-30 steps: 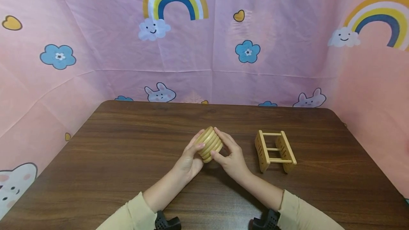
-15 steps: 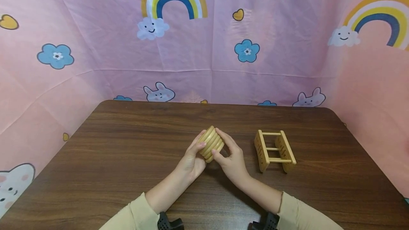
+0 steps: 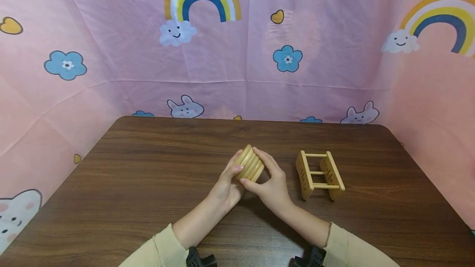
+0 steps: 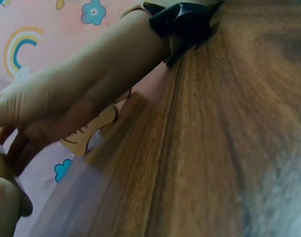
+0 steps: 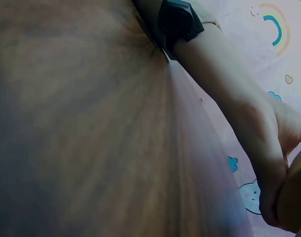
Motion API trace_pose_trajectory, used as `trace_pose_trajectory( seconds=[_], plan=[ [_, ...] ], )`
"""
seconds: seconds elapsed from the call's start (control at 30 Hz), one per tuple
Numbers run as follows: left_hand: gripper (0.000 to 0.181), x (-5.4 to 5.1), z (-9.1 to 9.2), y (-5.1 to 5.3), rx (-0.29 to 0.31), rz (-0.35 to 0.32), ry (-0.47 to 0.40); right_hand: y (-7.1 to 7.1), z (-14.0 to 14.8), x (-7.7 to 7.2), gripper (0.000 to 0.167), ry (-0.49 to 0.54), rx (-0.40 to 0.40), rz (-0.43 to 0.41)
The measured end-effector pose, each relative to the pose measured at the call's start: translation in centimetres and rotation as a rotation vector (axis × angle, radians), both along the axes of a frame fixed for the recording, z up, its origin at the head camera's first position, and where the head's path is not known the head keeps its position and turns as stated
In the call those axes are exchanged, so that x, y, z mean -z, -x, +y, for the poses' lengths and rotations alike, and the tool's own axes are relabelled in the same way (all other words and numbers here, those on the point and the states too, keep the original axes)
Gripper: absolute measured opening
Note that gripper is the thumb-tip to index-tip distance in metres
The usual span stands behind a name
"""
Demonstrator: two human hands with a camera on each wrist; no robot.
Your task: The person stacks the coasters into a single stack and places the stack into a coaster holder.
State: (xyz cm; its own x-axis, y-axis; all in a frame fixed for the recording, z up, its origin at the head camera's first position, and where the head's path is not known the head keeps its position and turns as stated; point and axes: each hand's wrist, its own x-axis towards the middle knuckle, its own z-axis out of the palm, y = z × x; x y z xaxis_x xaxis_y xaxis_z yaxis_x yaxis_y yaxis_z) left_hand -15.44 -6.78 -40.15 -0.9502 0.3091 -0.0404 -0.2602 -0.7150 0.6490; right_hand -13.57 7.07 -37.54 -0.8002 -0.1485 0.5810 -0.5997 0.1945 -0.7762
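Observation:
Both hands hold a tilted stack of several round, pale wooden discs that look like coasters [image 3: 250, 163], raised over the table in the head view. My left hand [image 3: 229, 186] grips the stack from the left, thumb across its near side. From the right, my right hand [image 3: 273, 186] holds it with fingers at the upper edge and thumb at the lower edge. To the right stands a small wooden rack [image 3: 320, 175] with slotted sides and crossbars, apart from both hands. In the left wrist view, only a sliver of the coasters [image 4: 1, 163] shows between the hands.
Under everything lies a dark brown wooden table [image 3: 167, 147] with rounded far corners. A pink and purple printed cloth [image 3: 222, 61] hangs behind and along the sides. Dark wrist cameras [image 3: 200, 258] sit below the light sleeves [image 3: 159, 248].
The stack of coasters has shifted slightly right and up with both hands. My right thumb has slid left along its lower edge. The rack stays in place.

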Motion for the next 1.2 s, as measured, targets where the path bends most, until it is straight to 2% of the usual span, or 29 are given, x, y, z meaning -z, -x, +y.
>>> trace_pose_trajectory(
  seconds=[0.13,0.4,0.5,0.63,0.77,0.93,1.2],
  plan=[
    [0.078,0.0,-0.6,0.0,0.073,0.06,0.057,-0.2,0.3,-0.5,0.071,-0.033,0.025,0.046],
    [0.07,-0.1,-1.9,0.7,0.181,0.2,0.274,-0.5,0.9,-1.5,0.07,-0.12,0.048,0.121],
    [0.07,-0.4,-2.3,0.9,0.189,0.24,0.385,-0.5,1.3,-1.6,0.07,-0.145,0.037,0.163],
    [0.073,-0.9,-2.7,1.0,0.175,0.302,0.54,-0.5,1.9,-1.7,0.068,-0.154,0.0,0.173],
    [0.074,-1.3,-2.9,1.1,0.171,0.349,0.636,-0.6,2.5,-1.8,0.067,-0.152,-0.025,0.17],
    [0.077,-1.5,-3.0,1.1,0.188,0.408,0.72,-0.6,3.0,-1.5,0.067,-0.175,-0.025,0.197],
    [0.089,-2.2,-2.9,0.8,0.212,0.589,0.784,1.1,4.6,0.9,0.073,-0.212,-0.112,0.211]
  ],
)
